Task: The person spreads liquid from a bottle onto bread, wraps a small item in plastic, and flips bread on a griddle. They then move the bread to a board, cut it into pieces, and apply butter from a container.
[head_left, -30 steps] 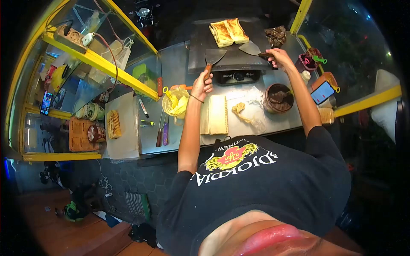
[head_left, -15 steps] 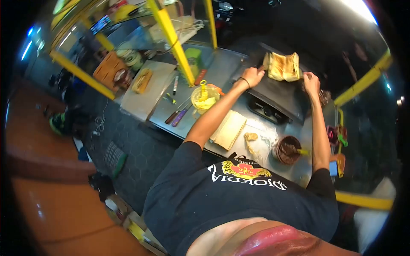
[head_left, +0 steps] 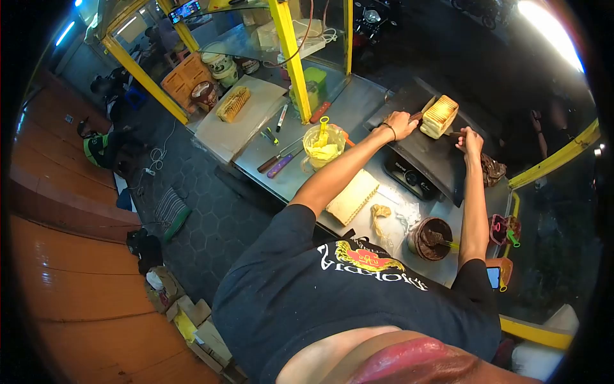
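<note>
On the dark flat griddle (head_left: 441,168) a browned block of toast (head_left: 440,115) is tilted, its halves closed together. My left hand (head_left: 400,123), with a dark band at the wrist, is closed round the handle of a spatula (head_left: 430,104), whose blade lies against the toast's left side. On the other side, my right hand (head_left: 472,142) grips a second tool by its dark handle (head_left: 456,134), which points at the toast's lower right; its blade is mostly hidden, but it looks like another spatula. Below the griddle sits a black stove (head_left: 409,178).
Near my left arm stand a tub of yellow spread (head_left: 324,151) and a purple-handled tool (head_left: 279,166). Pale bread (head_left: 352,197) and a bucket of brown spread (head_left: 430,238) are close to my body. A yellow post (head_left: 291,57) rises at the counter's back left. Another toast (head_left: 233,104) lies on a board.
The toast was spread open with its browned faces showing; now it is folded into a block and turned. Both hands stay beside it with their tools. The camera view has shifted.
</note>
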Demonstrator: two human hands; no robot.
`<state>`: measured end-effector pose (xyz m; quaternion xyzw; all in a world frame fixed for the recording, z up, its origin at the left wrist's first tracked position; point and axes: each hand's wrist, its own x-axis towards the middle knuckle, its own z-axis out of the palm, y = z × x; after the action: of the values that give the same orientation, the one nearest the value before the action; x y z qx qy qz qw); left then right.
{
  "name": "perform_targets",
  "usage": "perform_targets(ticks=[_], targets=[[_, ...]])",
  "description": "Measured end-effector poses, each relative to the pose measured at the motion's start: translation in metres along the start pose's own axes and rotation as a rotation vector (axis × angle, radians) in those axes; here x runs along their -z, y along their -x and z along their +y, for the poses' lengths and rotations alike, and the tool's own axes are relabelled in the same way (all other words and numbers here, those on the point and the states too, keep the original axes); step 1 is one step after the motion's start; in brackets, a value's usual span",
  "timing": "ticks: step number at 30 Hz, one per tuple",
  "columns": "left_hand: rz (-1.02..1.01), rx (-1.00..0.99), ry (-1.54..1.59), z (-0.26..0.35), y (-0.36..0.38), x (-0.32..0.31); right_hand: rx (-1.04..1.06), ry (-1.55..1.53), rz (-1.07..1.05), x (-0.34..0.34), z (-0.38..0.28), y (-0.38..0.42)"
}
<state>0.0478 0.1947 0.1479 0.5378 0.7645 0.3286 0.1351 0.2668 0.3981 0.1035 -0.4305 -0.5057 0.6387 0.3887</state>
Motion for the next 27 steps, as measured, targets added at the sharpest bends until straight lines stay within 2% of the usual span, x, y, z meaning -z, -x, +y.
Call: perform_targets(ticks=[2,3,5,7,9,13,14,15,17,18,19,20,21,24,25,27], targets=[[0.028,-0.010,-0.012,-0.006,-0.005,-0.002,0.277,0.501,0.169,-0.025,-0.045,0.041],[0.047,-0.018,-0.021,-0.008,-0.007,-0.005,0.278,0.498,0.168,-0.025,-0.051,0.051],[0.034,-0.035,-0.029,-0.009,-0.013,-0.004,0.629,0.947,0.221,-0.022,-0.056,0.070],[0.019,-0.046,-0.036,-0.006,-0.013,-0.005,0.584,0.976,0.193,-0.029,-0.057,0.094],[-0.024,-0.129,-0.044,0.002,-0.014,-0.012,0.722,1.009,0.161,-0.031,-0.052,0.101],[-0.041,-0.083,0.055,-0.002,-0.013,-0.023,0.643,1.016,0.177,-0.021,-0.060,0.110],[0.069,-0.067,0.085,-0.006,-0.009,-0.028,0.615,1.018,0.173,-0.009,-0.059,0.106],[0.070,-0.065,0.086,-0.008,0.002,-0.023,0.594,0.975,0.151,0.008,-0.054,0.098],[-0.021,0.041,0.335,-0.012,0.033,-0.010,0.310,0.792,-0.004,0.036,-0.052,0.099],[-0.001,0.080,0.401,-0.022,0.042,-0.023,0.211,0.738,-0.023,0.046,-0.050,0.101],[-0.158,0.311,0.602,-0.014,0.061,-0.021,0.108,0.684,-0.045,0.056,-0.044,0.103],[-0.250,0.383,0.818,-0.014,0.075,-0.027,-0.014,0.604,-0.131,0.065,-0.038,0.105],[-0.341,0.451,1.036,-0.016,0.086,-0.038,-0.012,0.601,-0.136,0.067,-0.035,0.113],[-0.325,0.474,1.398,-0.018,0.122,-0.074,-0.097,0.617,-0.162,0.062,-0.035,0.149],[-0.301,0.453,1.500,-0.018,0.134,-0.086,-0.053,0.681,-0.120,0.066,-0.030,0.152],[-0.381,0.538,1.573,-0.015,0.156,-0.104,0.108,0.860,-0.021,0.061,-0.039,0.179]])
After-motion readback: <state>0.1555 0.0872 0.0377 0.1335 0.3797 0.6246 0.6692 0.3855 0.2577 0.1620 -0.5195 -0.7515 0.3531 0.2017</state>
